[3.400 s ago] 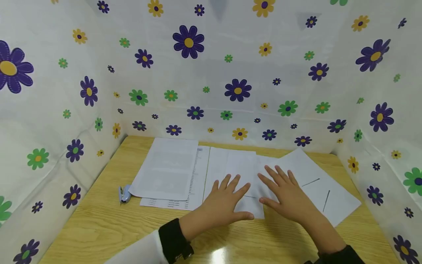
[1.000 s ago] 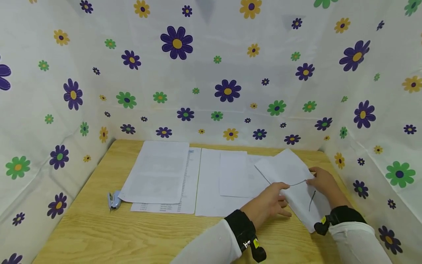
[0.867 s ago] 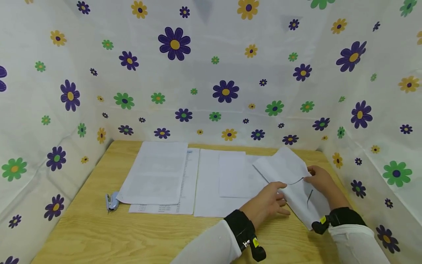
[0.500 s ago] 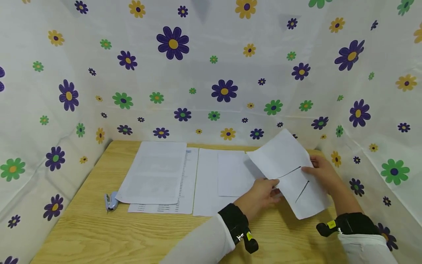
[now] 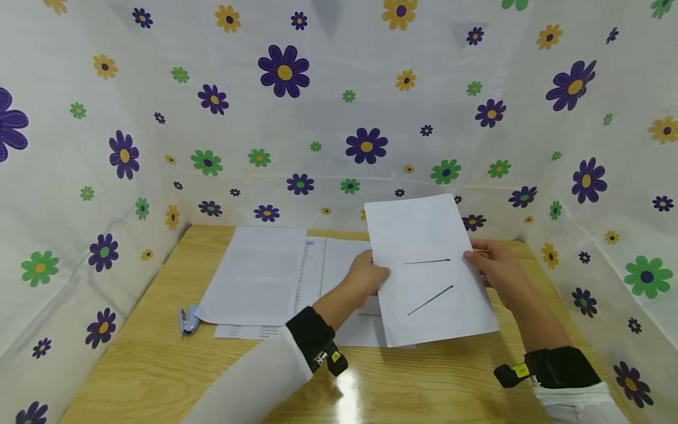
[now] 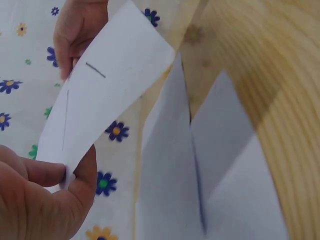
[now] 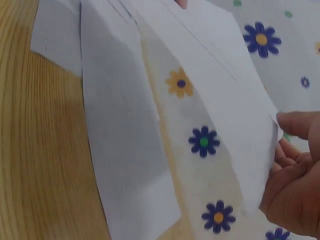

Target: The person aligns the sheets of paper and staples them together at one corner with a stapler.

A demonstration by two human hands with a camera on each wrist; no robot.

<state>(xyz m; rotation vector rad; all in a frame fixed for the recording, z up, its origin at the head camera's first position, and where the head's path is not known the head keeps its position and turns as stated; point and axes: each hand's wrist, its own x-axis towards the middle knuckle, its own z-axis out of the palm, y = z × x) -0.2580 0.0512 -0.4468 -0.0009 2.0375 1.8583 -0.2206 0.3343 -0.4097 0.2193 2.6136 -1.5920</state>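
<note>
A white sheet of paper (image 5: 429,229) with two dark drawn lines is held up over the table, tilted toward the head camera. My left hand (image 5: 362,277) pinches its left edge between thumb and fingers, as the left wrist view shows close up. At the opposite edge my right hand (image 5: 495,268) grips the sheet, thumb on the front and fingers behind. In the right wrist view the paper (image 6: 105,85) bows between the two hands. Below it lie other white sheets (image 5: 346,253), partly covered by the raised one.
On the left of the wooden table (image 5: 143,365) a blank-looking sheet (image 5: 254,277) overlaps a printed page (image 5: 307,282). A small light-blue stapler (image 5: 189,321) stands beside their lower left corner. A flower-patterned curtain (image 5: 328,106) encloses the back and sides.
Both hands, earlier spread open over the papers, have taken the right-hand sheet by its edges. The sheet has been lifted, moved left and turned more upright.
</note>
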